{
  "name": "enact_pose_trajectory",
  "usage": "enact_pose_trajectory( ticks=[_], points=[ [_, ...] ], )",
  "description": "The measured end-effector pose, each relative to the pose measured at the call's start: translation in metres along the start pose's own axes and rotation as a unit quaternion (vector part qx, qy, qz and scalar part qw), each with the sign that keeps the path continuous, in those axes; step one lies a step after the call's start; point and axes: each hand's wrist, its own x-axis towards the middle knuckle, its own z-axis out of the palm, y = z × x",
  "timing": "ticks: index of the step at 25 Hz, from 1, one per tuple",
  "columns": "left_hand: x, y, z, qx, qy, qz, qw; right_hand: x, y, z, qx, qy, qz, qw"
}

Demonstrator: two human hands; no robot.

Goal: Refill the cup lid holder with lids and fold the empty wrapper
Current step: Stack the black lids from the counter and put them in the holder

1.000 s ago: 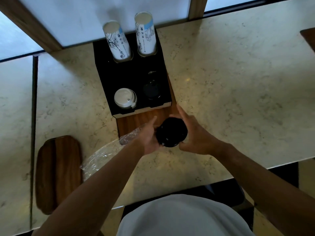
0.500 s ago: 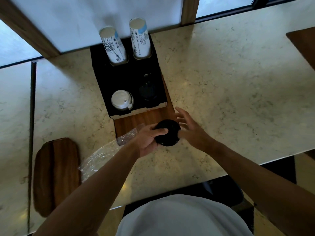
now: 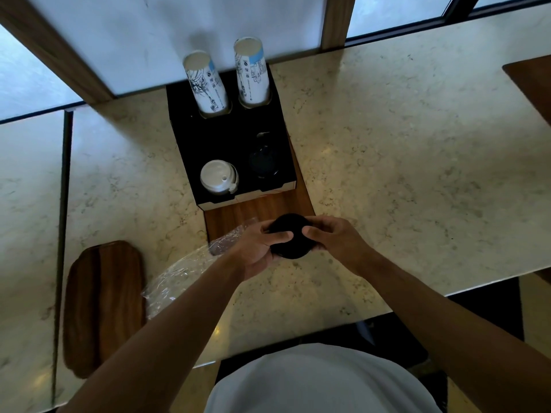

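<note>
A stack of black lids (image 3: 293,231) sits between my two hands, just in front of the black holder (image 3: 229,138). My left hand (image 3: 256,248) grips the stack from the left, thumb on top. My right hand (image 3: 334,236) grips it from the right, thumb pressed on top too. The holder's front left slot has white lids (image 3: 218,176); its front right slot (image 3: 264,162) looks dark, with black lids low inside. The clear plastic wrapper (image 3: 179,275) lies crumpled on the counter under my left forearm.
Two stacks of printed paper cups (image 3: 205,83) (image 3: 252,73) stand in the holder's rear slots. The holder rests on a wooden board (image 3: 256,208). A wooden tray (image 3: 103,305) lies at the left. The marble counter's edge (image 3: 447,290) runs close to my body.
My hands carried the black lids slightly toward the holder. Both thumbs now press on top of the stack; the right hand's fingers, spread before, have closed on it.
</note>
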Motion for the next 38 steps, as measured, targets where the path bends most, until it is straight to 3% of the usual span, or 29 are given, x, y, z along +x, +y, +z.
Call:
enact_pose_trajectory(
  ticks=[4,12,15,21,28,33,38],
  points=[
    [-0.002,-0.001,-0.004,-0.029,0.002,0.005,1.0,0.007,-0.002,0.004,0.025,0.009,0.011,1.0],
    [0.001,0.008,-0.025,-0.027,0.08,0.033,0.996,0.025,-0.016,0.018,0.041,0.081,0.023,0.996],
    [0.006,0.013,-0.028,-0.067,0.107,0.052,0.991,0.038,-0.031,0.031,-0.014,0.128,-0.013,0.992],
    [0.026,0.043,-0.024,-0.123,0.135,0.106,0.977,0.073,-0.068,0.047,-0.022,0.078,0.016,0.997],
    [0.059,0.082,-0.018,-0.027,0.246,0.126,0.961,0.114,-0.094,0.051,-0.111,0.226,-0.038,0.967],
    [0.076,0.096,-0.027,0.03,0.286,0.147,0.947,0.128,-0.101,0.056,-0.244,0.249,-0.104,0.932],
    [0.098,0.093,-0.03,0.068,0.335,0.154,0.927,0.138,-0.1,0.064,-0.298,0.251,-0.097,0.916]
  ],
)
